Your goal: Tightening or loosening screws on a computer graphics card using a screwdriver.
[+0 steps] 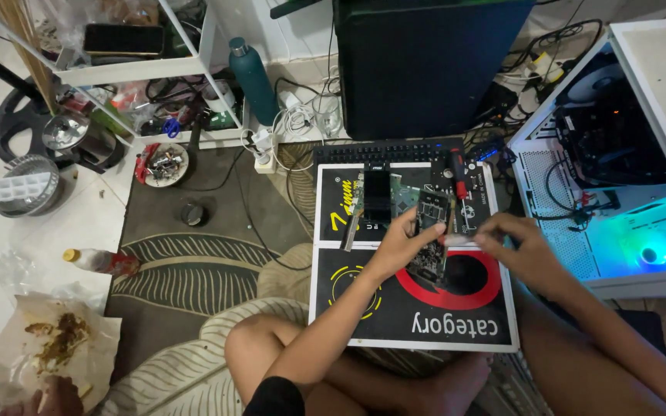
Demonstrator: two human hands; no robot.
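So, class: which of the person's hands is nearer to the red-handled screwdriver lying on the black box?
Right. The right hand sits just below-right of the red-handled screwdriver; the left hand, holding the dark circuit board, is farther, below-left.

A dark circuit board (pixel 430 235) stands tilted above the printed board (pixel 395 312).

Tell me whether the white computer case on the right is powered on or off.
On. The white computer case lies open on its side, and cyan-blue light glows from the fans inside it, with a small orange light deeper in.
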